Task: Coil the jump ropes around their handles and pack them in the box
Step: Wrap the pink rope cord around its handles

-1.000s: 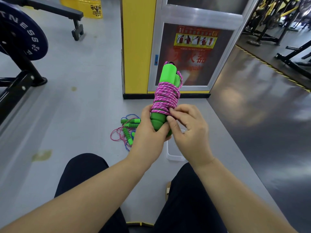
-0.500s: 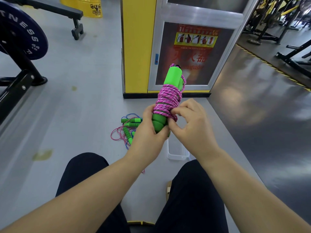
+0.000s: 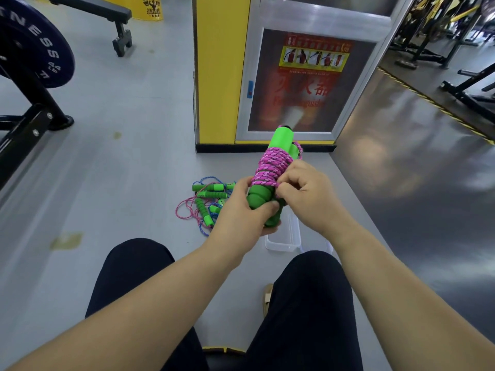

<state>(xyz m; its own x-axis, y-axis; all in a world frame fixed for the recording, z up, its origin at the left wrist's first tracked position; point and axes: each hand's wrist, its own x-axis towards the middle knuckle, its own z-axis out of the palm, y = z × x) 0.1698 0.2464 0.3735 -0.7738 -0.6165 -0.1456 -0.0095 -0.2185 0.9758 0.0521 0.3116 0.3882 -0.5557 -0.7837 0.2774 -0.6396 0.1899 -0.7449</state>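
Gym floor: grey, with a fire extinguisher cabinet ahead and a weight plate at the far left.
Pink jump rope: held in the air over the person's knees, wound in tight turns round its paired green handles, which tilt up and away.
Left-hand grip: curled round the lower ends of the handles, thumb pressed on the foam.
Right-hand grip: fingertips pinch the pink cord at the lowest turns of the coil.
Step in hand: it looks like locking off the coil, tucking the last bit of cord under a turn.
Doing it well: keep the left thumb firm so the two handles do not split apart; pull the tail snug under a neighbouring turn, or the slippery braid is likely to unwind once let go.
Clear plastic box: on the floor just below the hands, mostly hidden by them; its contents cannot be seen.
Loose jump ropes: a tangled pink and blue heap on the floor, left of the hands, not yet coiled.
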